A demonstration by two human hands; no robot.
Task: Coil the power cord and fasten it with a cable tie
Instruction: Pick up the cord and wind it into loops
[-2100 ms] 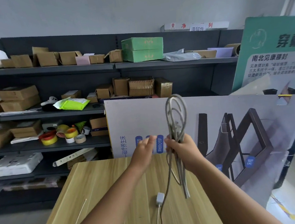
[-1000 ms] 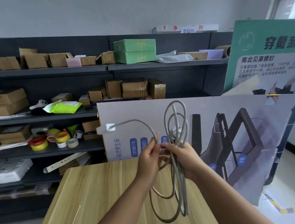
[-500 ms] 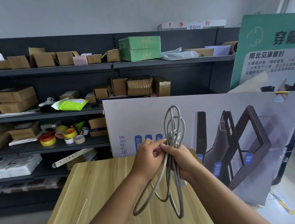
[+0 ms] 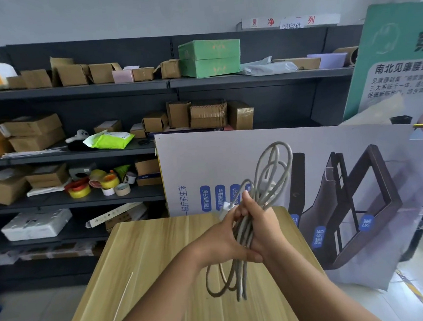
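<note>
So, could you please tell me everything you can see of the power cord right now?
The power cord is pale grey, round and rubbery-looking, gathered into several long loose loops. Both hands grip the bundle's middle above the wooden table: left hand, right hand. Loops stand above and hang below; a white plug pokes out left.

Dark metal shelving (image 4: 169, 84) is seen across the back of the frame. Brown cardboard boxes (image 4: 72, 74) are lined along its top shelf at the upper left, and two stacked green boxes (image 4: 210, 58) are set at the upper centre. On the middle shelf at the left a lime-green packet (image 4: 109, 140) is laid flat. Rolls of tape (image 4: 93, 186) are gathered one shelf lower. A large printed board (image 4: 321, 182) is propped at the centre right, and a green poster (image 4: 400, 64) is stood behind it at the upper right.
</note>
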